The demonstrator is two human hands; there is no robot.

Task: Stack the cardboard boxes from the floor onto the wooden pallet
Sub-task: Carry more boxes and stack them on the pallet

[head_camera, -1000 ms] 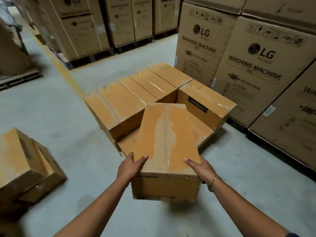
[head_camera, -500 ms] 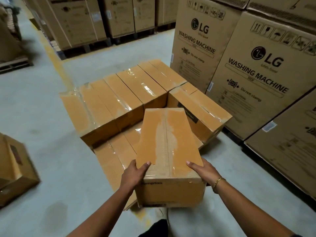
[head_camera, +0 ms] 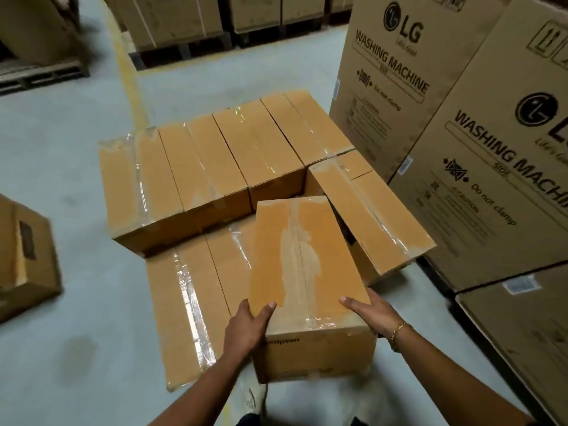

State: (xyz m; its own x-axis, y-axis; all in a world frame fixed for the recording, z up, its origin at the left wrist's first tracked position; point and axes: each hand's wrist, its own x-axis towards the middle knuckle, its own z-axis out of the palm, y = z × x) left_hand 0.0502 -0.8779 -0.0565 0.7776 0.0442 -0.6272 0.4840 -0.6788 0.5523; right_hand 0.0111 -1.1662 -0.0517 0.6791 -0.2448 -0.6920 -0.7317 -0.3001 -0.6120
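Head view: left hand and right hand clasp a box over the stack. A floor box waits.

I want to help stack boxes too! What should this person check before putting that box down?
1. Grip: left hand and right hand both hold the box at its near corners: ok.
2. Landing spot: the low boxes ahead show bare tops: ok.
3. Wooden pallet underneath: hidden by boxes: cannot tell.
4. Bottom of the held box sound: hidden: cannot tell.
5. Room on the right: big cartons stand apart from the box: ok.
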